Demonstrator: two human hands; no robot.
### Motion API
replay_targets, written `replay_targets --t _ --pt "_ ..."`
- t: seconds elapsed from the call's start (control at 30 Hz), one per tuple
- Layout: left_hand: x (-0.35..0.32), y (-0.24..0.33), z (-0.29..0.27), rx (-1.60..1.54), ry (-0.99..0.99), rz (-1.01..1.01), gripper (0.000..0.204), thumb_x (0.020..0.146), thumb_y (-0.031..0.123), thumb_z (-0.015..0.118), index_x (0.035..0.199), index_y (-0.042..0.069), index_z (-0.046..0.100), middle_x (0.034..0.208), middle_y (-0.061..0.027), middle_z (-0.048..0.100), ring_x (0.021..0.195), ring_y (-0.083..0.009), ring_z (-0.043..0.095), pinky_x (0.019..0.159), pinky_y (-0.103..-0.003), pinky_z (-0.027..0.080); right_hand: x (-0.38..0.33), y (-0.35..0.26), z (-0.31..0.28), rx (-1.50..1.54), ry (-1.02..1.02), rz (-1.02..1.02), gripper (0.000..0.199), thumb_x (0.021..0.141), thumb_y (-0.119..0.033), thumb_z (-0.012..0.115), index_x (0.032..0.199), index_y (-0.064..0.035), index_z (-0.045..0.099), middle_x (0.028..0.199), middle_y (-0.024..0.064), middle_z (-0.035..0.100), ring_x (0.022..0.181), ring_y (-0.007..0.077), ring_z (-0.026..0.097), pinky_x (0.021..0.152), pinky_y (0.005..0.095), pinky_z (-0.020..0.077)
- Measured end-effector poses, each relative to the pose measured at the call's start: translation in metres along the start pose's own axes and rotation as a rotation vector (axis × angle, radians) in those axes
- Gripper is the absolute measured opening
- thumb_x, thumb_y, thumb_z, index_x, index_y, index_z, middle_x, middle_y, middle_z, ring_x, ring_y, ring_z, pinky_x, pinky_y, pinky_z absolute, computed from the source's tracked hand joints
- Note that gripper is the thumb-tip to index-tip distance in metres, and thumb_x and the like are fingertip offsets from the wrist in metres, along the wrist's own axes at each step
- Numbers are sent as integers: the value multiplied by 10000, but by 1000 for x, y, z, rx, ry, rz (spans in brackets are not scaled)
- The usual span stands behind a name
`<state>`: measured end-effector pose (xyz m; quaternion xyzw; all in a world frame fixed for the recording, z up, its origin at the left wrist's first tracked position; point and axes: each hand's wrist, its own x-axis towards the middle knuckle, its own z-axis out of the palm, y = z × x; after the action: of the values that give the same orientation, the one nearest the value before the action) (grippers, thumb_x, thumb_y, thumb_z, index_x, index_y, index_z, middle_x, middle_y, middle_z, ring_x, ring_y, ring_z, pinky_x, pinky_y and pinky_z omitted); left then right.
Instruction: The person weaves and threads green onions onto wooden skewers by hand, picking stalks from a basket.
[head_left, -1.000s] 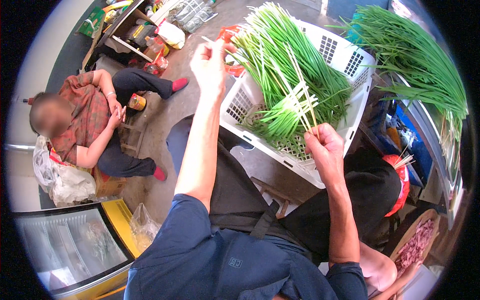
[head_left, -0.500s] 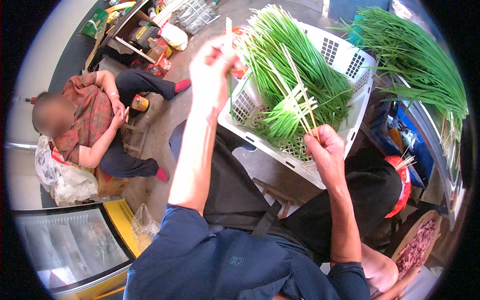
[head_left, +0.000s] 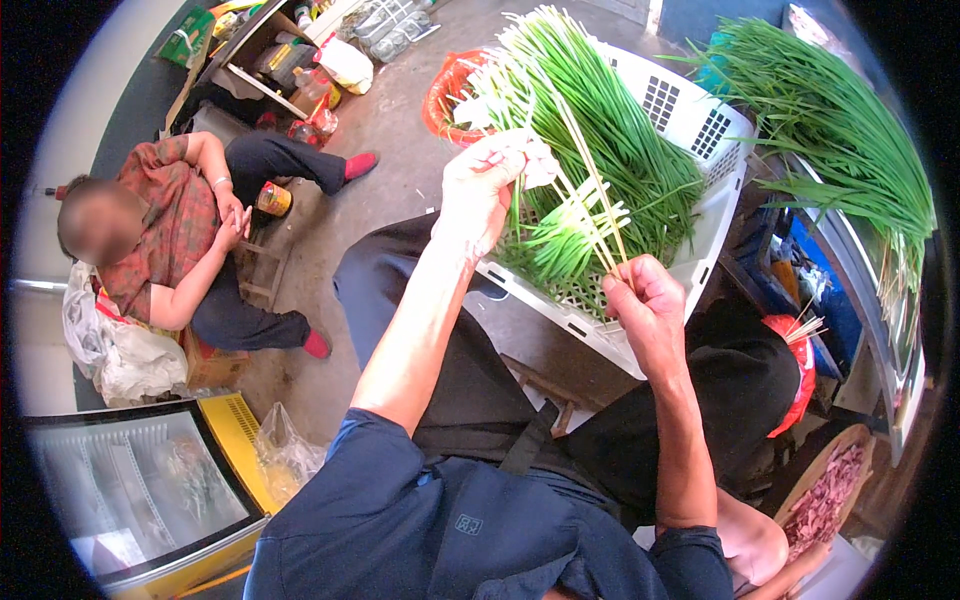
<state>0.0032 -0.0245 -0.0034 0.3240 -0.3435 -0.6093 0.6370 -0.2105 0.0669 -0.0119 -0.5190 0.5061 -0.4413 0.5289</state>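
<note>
Two bamboo skewers are pinched at their lower ends by my right hand, its fingers closed. Several short green-and-white garlic chive pieces are threaded across them. Close to the skewers' upper part, my left hand is closed in a pinch on what looks like a garlic chive, a green strand hanging below the fingers. Its fingertips partly hide the contact with the skewers. Beneath both hands, a white plastic basket holds a large bundle of garlic chives.
Another pile of garlic chives lies at the upper right. A red plastic bag stands beyond my left hand. To the left a seated person has clasped hands. A round tray of reddish pieces and a red bag with skewers are at right.
My left hand has come down and right, from beyond the basket's left edge to the skewers' upper part. The right hand keeps its hold on the skewers, almost unmoved.
</note>
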Motion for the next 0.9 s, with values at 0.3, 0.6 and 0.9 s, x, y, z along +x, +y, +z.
replay_targets --t 0.3,0.6,0.9 --pt "-1 -2 2 96 4 95 237 863 -24 554 1093 -74 579 1004 -136 659 923 -215 637 893 -340 492 1 1 1 -2 -3 23 133 854 -67 616 747 -38 541 614 -46 490 547 36 399 500 214 336" --pt "-2 -3 2 112 13 105 218 875 -12 565 1084 -71 585 980 -131 658 890 -203 638 868 -333 494 1 1 1 -9 -3 13 133 852 -58 614 740 -37 544 624 -41 493 558 36 401 502 211 336" --pt "-3 -6 4 59 -23 164 231 877 9 584 1090 -79 577 977 -122 652 886 -206 638 852 -334 507 1 -2 1 0 3 32 132 847 -47 606 733 -32 542 619 -42 484 564 40 403 511 212 342"
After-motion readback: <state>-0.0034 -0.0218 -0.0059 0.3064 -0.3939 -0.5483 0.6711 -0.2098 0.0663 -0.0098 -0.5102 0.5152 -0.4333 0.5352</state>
